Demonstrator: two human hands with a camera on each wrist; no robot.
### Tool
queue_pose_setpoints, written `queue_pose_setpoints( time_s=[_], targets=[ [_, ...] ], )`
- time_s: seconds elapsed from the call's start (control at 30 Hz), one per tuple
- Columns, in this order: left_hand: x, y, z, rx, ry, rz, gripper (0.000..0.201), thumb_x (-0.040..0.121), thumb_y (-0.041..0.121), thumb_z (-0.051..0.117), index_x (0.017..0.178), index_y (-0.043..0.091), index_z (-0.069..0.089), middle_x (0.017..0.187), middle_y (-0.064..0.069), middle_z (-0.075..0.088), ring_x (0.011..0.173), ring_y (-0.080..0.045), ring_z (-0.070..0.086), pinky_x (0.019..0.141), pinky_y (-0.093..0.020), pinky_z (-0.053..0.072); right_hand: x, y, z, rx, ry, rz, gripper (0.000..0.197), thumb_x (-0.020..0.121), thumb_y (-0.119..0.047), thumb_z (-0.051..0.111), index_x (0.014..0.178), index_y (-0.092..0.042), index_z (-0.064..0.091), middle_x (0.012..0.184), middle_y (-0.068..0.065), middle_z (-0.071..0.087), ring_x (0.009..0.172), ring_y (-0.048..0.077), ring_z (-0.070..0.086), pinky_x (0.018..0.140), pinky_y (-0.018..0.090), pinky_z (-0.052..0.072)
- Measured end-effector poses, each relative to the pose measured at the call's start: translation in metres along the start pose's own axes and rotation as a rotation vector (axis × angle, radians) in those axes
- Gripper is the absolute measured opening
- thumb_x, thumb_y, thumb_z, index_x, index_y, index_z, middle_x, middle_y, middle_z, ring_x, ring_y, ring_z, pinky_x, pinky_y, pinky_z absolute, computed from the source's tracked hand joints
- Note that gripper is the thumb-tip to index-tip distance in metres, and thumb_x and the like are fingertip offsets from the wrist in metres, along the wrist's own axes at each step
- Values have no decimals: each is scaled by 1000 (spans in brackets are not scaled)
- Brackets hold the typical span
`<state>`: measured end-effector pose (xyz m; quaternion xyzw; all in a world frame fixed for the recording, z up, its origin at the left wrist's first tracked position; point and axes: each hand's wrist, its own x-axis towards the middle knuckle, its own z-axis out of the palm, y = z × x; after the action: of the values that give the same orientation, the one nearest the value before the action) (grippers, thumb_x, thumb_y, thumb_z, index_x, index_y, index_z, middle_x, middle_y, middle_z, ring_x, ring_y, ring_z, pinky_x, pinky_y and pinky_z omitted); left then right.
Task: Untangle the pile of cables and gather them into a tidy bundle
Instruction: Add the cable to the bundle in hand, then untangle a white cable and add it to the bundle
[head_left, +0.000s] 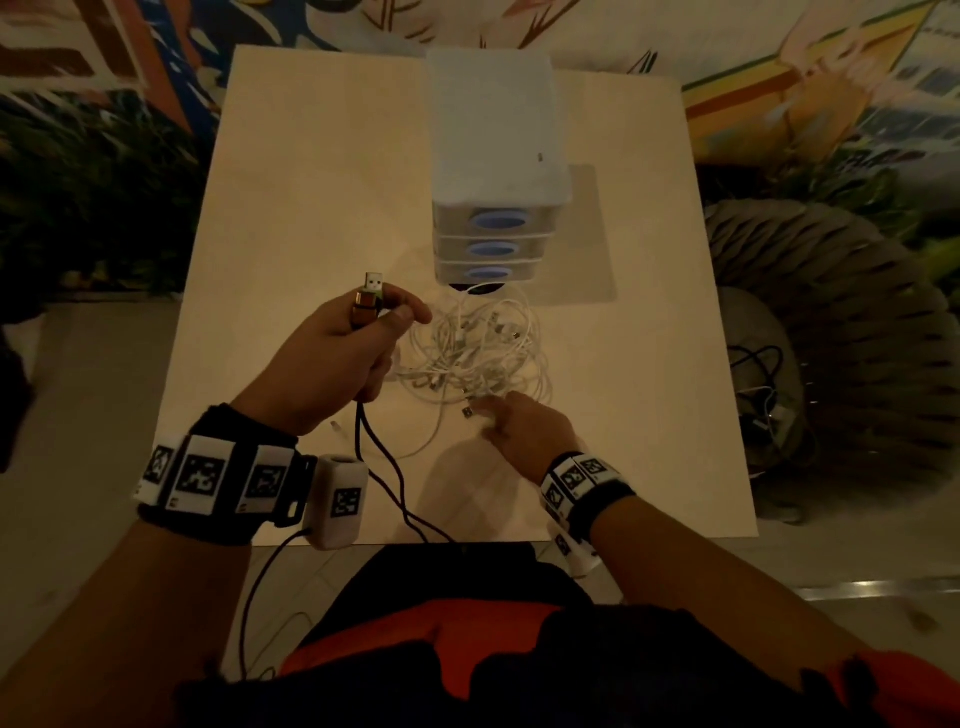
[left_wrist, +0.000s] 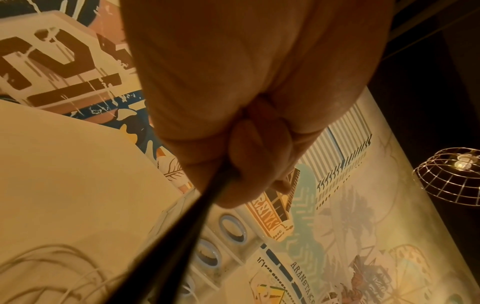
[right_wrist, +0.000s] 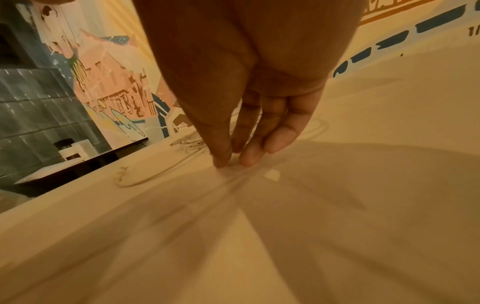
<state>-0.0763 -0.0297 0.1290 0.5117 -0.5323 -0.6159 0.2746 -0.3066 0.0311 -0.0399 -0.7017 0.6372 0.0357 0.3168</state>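
Observation:
A tangle of white cables (head_left: 483, 348) lies mid-table, just in front of the drawer unit. My left hand (head_left: 384, 322) is raised left of the pile and grips a black cable (head_left: 384, 483); its two plugs (head_left: 371, 296) stick up out of the fist. The cable's two strands hang down past the table's near edge. In the left wrist view the fist (left_wrist: 246, 123) is closed round the black cable (left_wrist: 161, 246). My right hand (head_left: 493, 415) reaches to the pile's near edge with straight fingers (right_wrist: 250, 158) whose tips touch the table by a loose plug (head_left: 469, 413).
A white drawer unit (head_left: 493, 130) with three blue-handled drawers stands at the back middle of the pale table (head_left: 311, 182). One white cable end (right_wrist: 145, 176) loops toward the near left edge. A grey ridged stool with dark cables on it (head_left: 810, 332) stands to the right.

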Motion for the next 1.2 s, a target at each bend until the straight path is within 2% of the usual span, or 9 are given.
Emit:
queue_pose_setpoints(
  time_s=[0.1,0.27,0.4,0.47,0.57,0.67,0.83,0.93,1.2],
  targets=[
    [1,-2,4,33,-16,3,24,109,18,43,104,17,66,52,4,28,44,-17,22,49,-28,24,5,1,-6,-6,43,-34,28,98,-38,57,126,-37,59,124,-2,54,105,28,64,83,41,54],
    [4,-2,10,107,-34,6,24,108,21,44,103,20,67,52,3,31,44,-17,26,49,-28,26,8,3,-3,-108,31,-85,41,104,-34,50,145,-37,48,136,0,47,112,27,59,84,37,49],
    [5,-2,14,133,-50,14,24,108,20,44,103,20,67,50,5,32,43,-16,26,49,-27,27,8,5,-2,10,94,-51,13,99,-28,57,112,-23,58,109,-4,61,98,26,65,67,27,43],
    [6,-3,14,151,-56,15,24,108,21,44,102,22,67,51,4,32,43,-16,26,49,-28,27,6,7,-7,18,128,-119,11,99,-29,58,108,-23,59,109,-2,57,93,27,63,65,29,42],
    [6,-4,14,155,-61,13,24,108,21,44,102,22,67,51,2,31,44,-17,25,48,-28,27,-4,12,-26,210,188,-116,17,101,-32,57,113,-19,57,114,4,59,94,29,62,78,38,48],
    [8,-6,15,146,-49,7,24,108,20,44,102,21,68,52,1,30,44,-16,24,48,-28,26,-18,21,-54,481,324,-58,11,102,-30,54,109,-23,51,102,0,67,89,22,66,78,40,52],
    [12,-2,23,204,-56,44,22,108,22,45,103,22,66,52,1,32,44,-16,28,48,-27,28,-30,26,-104,961,556,-132,14,105,-9,47,105,-23,49,92,-2,72,85,26,70,83,43,58],
    [13,6,30,232,-71,87,22,108,25,45,104,23,66,53,-3,32,48,-20,29,48,-29,29,-36,19,-142,1024,642,-211,14,106,-6,45,105,-19,47,93,9,71,76,20,69,76,32,58],
    [22,11,44,377,-37,167,15,105,30,50,109,34,64,51,11,41,48,-12,33,52,-30,34,-35,6,-187,1069,647,-319,6,106,-9,47,105,-15,44,97,19,69,73,26,69,73,34,58]
  ],
)
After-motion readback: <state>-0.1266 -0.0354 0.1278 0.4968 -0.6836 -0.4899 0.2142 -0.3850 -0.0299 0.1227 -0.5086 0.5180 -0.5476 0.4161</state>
